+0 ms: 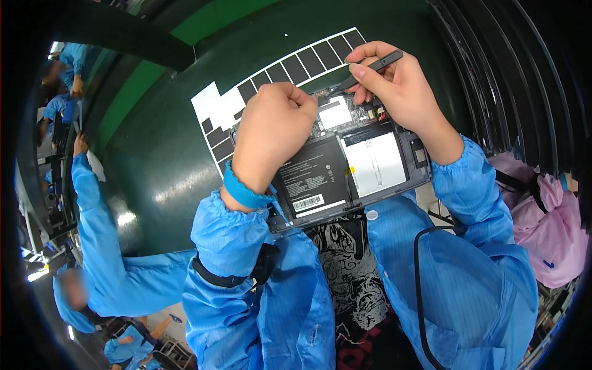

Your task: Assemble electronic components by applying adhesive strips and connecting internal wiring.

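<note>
**Opened laptop, tool tip at its far edge**

The laptop (345,166) lies bottom-up and uncovered on the dark green mat (166,166), just above the person's chest, its long axis running from about 8 o'clock to 2 o'clock. The black battery (311,179) fills its near left part, with a white-labelled part at 3 o'clock of it, and the circuit board (345,111) runs along the far edge at 12 o'clock.

The right hand (394,86) sits over the laptop's far right corner, fingers pinched together on a slim black tool (373,66). The tool's long axis slopes from the thumb down toward 8 o'clock, and its tip meets the board just beside the left hand's knuckles. The right hand is the one nearer the tip's working spot; the board lies at about 8 o'clock from it.

The left hand (271,132) is curled into a loose fist resting on the laptop's far left part, covering what is under it; I cannot tell whether it grips anything. A blue band (243,190) circles its wrist.

Under the laptop's far edge, at 11 o'clock, lies a white sheet with black squares (271,74). At 9 o'clock another person's blue sleeve (98,222) stretches across the mat. At 4 o'clock hangs a pink garment (549,228).
</note>
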`<action>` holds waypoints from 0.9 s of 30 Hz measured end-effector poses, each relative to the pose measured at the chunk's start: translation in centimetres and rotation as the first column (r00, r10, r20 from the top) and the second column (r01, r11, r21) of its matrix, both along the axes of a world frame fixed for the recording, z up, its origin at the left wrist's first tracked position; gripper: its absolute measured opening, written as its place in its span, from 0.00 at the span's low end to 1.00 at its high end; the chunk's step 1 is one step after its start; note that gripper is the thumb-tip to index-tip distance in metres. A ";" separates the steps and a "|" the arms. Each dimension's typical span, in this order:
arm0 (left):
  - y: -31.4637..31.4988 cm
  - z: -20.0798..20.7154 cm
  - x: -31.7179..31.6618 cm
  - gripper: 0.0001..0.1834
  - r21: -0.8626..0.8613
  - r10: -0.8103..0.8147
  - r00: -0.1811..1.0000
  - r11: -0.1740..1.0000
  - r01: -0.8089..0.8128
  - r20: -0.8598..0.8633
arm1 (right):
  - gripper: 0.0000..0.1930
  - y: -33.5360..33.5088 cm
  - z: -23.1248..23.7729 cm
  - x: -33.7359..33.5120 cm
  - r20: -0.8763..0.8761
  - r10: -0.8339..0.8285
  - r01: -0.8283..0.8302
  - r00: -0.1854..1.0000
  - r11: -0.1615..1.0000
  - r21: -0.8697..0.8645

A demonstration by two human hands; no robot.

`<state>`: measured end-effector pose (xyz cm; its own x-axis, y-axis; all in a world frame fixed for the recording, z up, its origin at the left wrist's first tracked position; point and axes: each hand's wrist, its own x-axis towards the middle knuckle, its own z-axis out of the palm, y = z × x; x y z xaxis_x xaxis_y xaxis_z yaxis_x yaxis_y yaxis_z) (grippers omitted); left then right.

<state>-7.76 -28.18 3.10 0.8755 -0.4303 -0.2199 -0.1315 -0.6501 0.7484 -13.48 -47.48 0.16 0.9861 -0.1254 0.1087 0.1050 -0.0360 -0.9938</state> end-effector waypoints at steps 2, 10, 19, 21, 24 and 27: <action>-0.2 0.3 -0.2 0.13 0.094 -0.021 0.996 0.995 0.013 0.085 | 0.09 0.0 0.1 -0.1 -0.005 0.000 0.000 1.000 1.000 -0.006; -0.6 0.5 -0.3 0.14 0.154 -0.036 0.990 0.988 0.015 0.137 | 0.08 0.3 0.4 -0.4 -0.015 -0.014 0.014 1.000 1.000 -0.007; -0.7 0.3 -0.3 0.14 0.128 0.006 0.992 0.992 -0.022 0.128 | 0.06 0.3 -0.1 -0.5 -0.013 -0.014 0.014 1.000 1.000 -0.005; -0.7 0.4 -0.3 0.14 0.117 0.035 0.993 0.992 -0.048 0.110 | 0.06 0.3 0.0 -0.5 -0.007 -0.012 0.012 1.000 1.000 -0.009; -0.7 0.1 -0.2 0.14 0.111 0.062 0.993 0.991 -0.074 0.100 | 0.06 0.3 0.2 -0.5 -0.026 -0.012 0.011 1.000 1.000 -0.023; -0.8 0.4 -0.1 0.14 0.127 0.081 0.995 0.988 -0.088 0.061 | 0.06 0.2 0.2 -0.5 -0.038 -0.003 0.003 0.999 1.000 -0.001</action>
